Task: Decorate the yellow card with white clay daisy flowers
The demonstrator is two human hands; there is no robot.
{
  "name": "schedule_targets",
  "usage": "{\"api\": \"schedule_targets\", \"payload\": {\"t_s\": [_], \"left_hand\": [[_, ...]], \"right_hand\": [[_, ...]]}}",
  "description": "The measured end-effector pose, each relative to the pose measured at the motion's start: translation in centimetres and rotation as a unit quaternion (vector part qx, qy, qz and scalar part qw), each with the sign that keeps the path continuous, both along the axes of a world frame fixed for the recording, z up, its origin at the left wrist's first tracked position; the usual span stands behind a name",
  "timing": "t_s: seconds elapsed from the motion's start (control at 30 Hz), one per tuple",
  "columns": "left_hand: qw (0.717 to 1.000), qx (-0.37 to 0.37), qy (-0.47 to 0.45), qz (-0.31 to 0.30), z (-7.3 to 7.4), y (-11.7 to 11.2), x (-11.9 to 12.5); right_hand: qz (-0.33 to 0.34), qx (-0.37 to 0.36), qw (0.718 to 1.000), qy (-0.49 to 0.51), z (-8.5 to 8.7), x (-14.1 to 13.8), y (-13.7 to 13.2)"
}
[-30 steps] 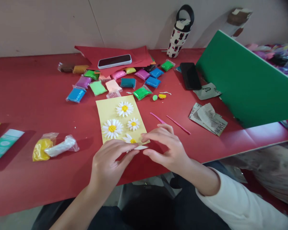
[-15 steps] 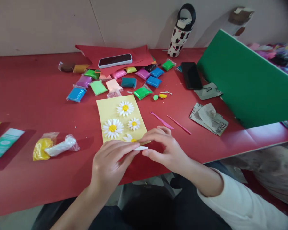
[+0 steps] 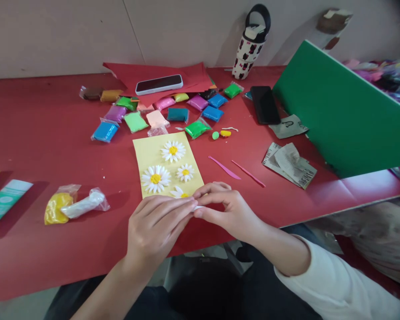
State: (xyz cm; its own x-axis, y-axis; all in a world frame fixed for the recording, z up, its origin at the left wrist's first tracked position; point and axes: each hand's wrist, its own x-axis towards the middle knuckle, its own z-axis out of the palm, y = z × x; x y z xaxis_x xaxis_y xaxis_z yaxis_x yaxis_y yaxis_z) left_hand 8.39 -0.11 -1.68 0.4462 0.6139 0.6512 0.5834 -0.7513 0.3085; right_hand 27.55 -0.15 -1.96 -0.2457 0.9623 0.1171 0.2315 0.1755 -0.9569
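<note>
Between the fingertips of my left hand (image 3: 160, 222) and my right hand (image 3: 225, 206) is a small piece of white clay (image 3: 197, 208), mostly covered by the fingers. Both hands are closed in a pinch on it, over the near edge of a pale yellow card (image 3: 143, 153). On the card sit three white daisies with yellow centres: a top daisy (image 3: 173, 151), a left daisy (image 3: 155, 178) and a smaller daisy (image 3: 185, 172). A partial flower (image 3: 180, 192) at the card's near edge is partly hidden behind my hands.
Pink modelling tools (image 3: 224, 167) lie right of the card. Several clay packets (image 3: 178, 114) and a phone (image 3: 159, 84) lie behind it. Yellow clay (image 3: 57, 208) and wrapped white clay (image 3: 83, 204) are at left. A green board (image 3: 346, 115) stands at right, near paper scraps (image 3: 295, 164).
My right fingers have closed in toward the left hand. The white clay, showing as a pointed sliver before, is now mostly hidden between the fingertips.
</note>
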Motion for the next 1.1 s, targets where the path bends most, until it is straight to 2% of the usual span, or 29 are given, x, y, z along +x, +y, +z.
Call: {"api": "schedule_targets", "payload": {"t_s": [0.1,0.2,0.3,0.43,0.9,1.1], "left_hand": [[1.0,0.006,0.009,-0.004,-0.1,0.0,0.0],[1.0,-0.03,0.0,0.001,0.0,-0.1,0.0],[0.997,-0.069,-0.028,0.031,0.2,-0.2,0.0],[0.993,-0.095,-0.045,0.043,0.5,-0.4,0.0],[0.99,-0.119,-0.052,0.058,0.6,-0.5,0.0],[0.987,-0.126,-0.073,0.064,0.6,-0.6,-0.2]], "right_hand": [[0.008,-0.006,1.0,-0.001,-0.1,0.0,-0.1],[0.005,0.008,1.0,0.007,0.0,0.1,-0.1],[-0.007,0.053,0.999,-0.008,0.4,0.4,0.0],[-0.019,0.124,0.988,-0.092,0.8,0.9,0.1],[-0.042,0.217,0.963,-0.155,0.8,0.7,-0.1],[-0.05,0.221,0.962,-0.153,0.8,0.8,0.0]]}}
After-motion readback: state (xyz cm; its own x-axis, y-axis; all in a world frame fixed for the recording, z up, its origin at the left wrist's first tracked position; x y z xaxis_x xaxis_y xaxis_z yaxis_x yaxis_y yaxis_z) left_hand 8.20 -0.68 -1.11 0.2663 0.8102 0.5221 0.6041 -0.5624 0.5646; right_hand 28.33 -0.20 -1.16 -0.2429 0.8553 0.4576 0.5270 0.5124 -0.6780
